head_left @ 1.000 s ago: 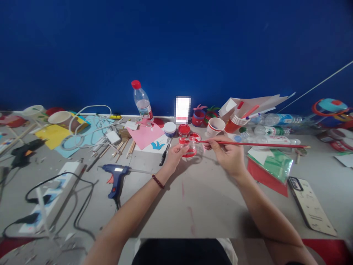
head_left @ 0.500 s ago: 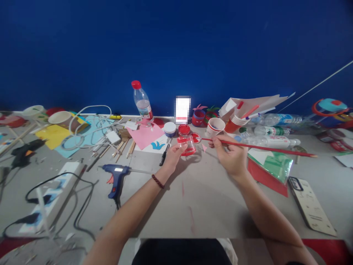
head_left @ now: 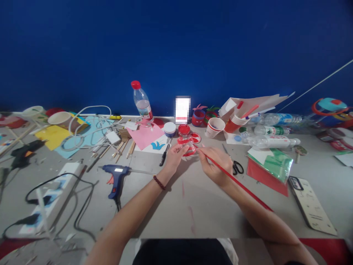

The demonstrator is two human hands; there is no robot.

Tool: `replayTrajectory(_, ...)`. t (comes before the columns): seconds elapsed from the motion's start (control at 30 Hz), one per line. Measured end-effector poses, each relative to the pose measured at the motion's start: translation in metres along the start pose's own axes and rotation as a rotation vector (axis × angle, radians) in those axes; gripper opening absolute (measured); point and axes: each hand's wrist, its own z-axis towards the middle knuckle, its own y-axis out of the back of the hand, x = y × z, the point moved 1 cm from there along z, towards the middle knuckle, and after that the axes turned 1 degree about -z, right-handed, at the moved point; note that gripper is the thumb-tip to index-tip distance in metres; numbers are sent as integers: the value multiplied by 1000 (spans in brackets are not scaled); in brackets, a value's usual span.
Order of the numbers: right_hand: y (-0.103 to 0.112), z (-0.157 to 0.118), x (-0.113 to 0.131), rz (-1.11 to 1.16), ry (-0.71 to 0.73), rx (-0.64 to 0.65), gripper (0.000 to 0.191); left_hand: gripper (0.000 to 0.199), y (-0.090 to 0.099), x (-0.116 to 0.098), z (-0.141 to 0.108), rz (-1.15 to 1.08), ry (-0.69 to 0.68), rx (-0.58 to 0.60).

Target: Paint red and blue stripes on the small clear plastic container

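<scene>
Pinched in my left hand (head_left: 175,156) is a small clear plastic piece (head_left: 190,149) with red paint on its edges, possibly a cut bottle end. My right hand (head_left: 216,163) is closed on a long red paintbrush (head_left: 248,193), its tip end close to the plastic piece and its handle running back over my forearm. Just behind my hands stand an open jar of red paint (head_left: 184,129) and a red-smeared lid (head_left: 196,137). A white-lidded jar (head_left: 170,129) is to their left. Whether the bristles touch the plastic is too small to tell.
Black-handled scissors (head_left: 237,168) lie right of my right hand. A blue glue gun (head_left: 116,178) and a power strip (head_left: 55,195) with cords are at left. Paper cups (head_left: 214,127), plastic bottles (head_left: 273,141) and a phone (head_left: 311,206) are at right. A tall bottle (head_left: 142,106) stands behind.
My right hand has moved left and toward me, bringing the brush from the red lid to the plastic piece. The brush handle now slants downward, and the scissors have come into view.
</scene>
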Motion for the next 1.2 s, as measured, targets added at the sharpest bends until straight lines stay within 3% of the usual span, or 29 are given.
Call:
replayTrajectory(0.33, -1, 4, 10, 80, 8, -12, 21, 43, -2, -3, 0, 24, -22, -45)
replayTrajectory(0.6, 3, 14, 11, 96, -25, -36, 18, 32, 0, 1, 0, 8, 4, -33)
replayTrajectory(1.0, 9, 12, -12, 33, -219, -37, 16, 30, -3, -8, -1, -104, 50, -34)
replayTrajectory(1.2, 11, 14, -23, 3, -233, -57, 15, 31, -3, -11, -2, -108, 67, -59)
